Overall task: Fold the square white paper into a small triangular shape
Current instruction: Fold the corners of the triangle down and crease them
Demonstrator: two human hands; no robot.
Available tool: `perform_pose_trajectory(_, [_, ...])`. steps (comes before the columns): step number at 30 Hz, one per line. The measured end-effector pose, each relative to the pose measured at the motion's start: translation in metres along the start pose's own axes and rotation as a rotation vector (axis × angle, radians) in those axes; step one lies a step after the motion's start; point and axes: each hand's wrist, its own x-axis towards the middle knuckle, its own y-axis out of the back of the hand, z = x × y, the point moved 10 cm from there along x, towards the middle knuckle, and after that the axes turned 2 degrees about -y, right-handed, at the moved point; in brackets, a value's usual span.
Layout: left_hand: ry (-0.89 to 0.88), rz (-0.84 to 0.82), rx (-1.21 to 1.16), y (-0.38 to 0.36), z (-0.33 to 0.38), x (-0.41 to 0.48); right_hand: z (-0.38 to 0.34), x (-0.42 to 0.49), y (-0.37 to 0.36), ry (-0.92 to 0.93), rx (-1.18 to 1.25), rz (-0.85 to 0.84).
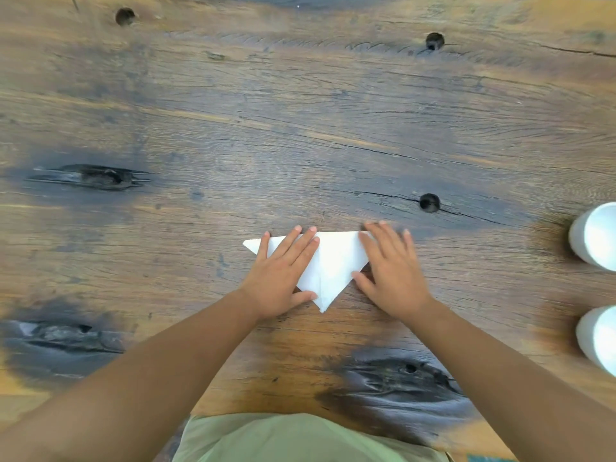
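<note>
- Near the middle of the wooden tabletop (233, 145), head view: the white paper (333, 261) lies flat as a triangle, long edge far, point toward the person.
- Left hand (283, 278) is spread flat, palm down on the paper's left half, pressing, gripping nothing.
- Right hand (390, 275), slightly blurred, lies flat and unclenched at the paper's right corner, fingertips over its edge.
- Two white cups (593, 238) stand at the right edge, well apart from the paper.

Left hand (280, 278) lies flat, palm down, fingers spread, at lower centre of frame. Right hand (391, 275), likewise flat and spread, lies just right of it. Both forearms are bare.
</note>
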Motion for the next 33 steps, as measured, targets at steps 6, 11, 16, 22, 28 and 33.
perform_pose_trajectory(6, [0.027,0.014,-0.053,-0.007,-0.007,-0.006,-0.068,0.011,-0.029,0.256,-0.030,-0.111])
perform_pose_trajectory(11, [0.032,0.029,-0.033,-0.012,-0.008,-0.005,-0.071,0.013,-0.038,0.227,-0.037,-0.119])
perform_pose_trajectory(16, [0.014,0.062,-0.021,-0.009,-0.011,-0.010,-0.070,0.013,-0.039,0.233,-0.019,-0.117])
perform_pose_trajectory(22, [0.179,0.062,-0.049,-0.013,-0.047,-0.050,-0.069,0.013,-0.041,0.237,-0.036,-0.131])
perform_pose_trajectory(28, [0.313,0.053,-0.058,-0.022,-0.074,-0.091,-0.069,0.013,-0.042,0.240,-0.042,-0.141])
perform_pose_trajectory(33, [0.317,0.051,-0.070,-0.018,-0.072,-0.088,-0.070,0.012,-0.039,0.241,-0.009,-0.145])
